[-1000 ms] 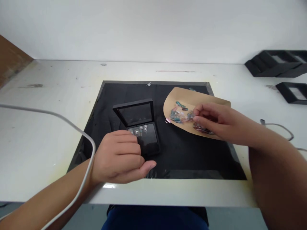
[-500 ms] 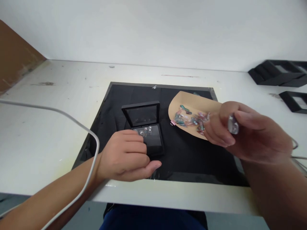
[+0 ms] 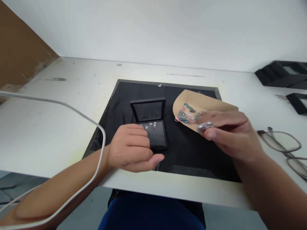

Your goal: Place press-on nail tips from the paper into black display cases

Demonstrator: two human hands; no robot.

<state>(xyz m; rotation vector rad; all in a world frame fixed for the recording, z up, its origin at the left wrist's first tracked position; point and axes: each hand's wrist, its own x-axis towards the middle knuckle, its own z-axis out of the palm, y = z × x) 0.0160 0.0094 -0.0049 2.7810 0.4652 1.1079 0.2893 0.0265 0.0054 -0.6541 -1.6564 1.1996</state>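
Note:
A small black display box (image 3: pixel 153 126) stands open on a black mat (image 3: pixel 192 153), its lid tilted up and a few small pale pieces lying inside. My left hand (image 3: pixel 130 148) rests curled against the box's near left corner, fingers closed on its edge. My right hand (image 3: pixel 227 134) hovers over the mat to the right of the box and pinches a small pale, translucent piece (image 3: pixel 204 126) between thumb and fingers. Behind it lies a tan paper sheet (image 3: pixel 203 102) with several small coloured pieces (image 3: pixel 188 114) on it.
A white cable (image 3: pixel 72 111) arcs over my left forearm. Eyeglasses (image 3: pixel 281 143) lie on the white table at the right. Black frames or trays (image 3: pixel 283 75) are stacked at the far right. A brown board (image 3: pixel 19 54) leans at the far left.
My right hand left the tan sheet with a small pale piece pinched in it, lifted, then came down lower toward the box. My left hand has stayed on the box.

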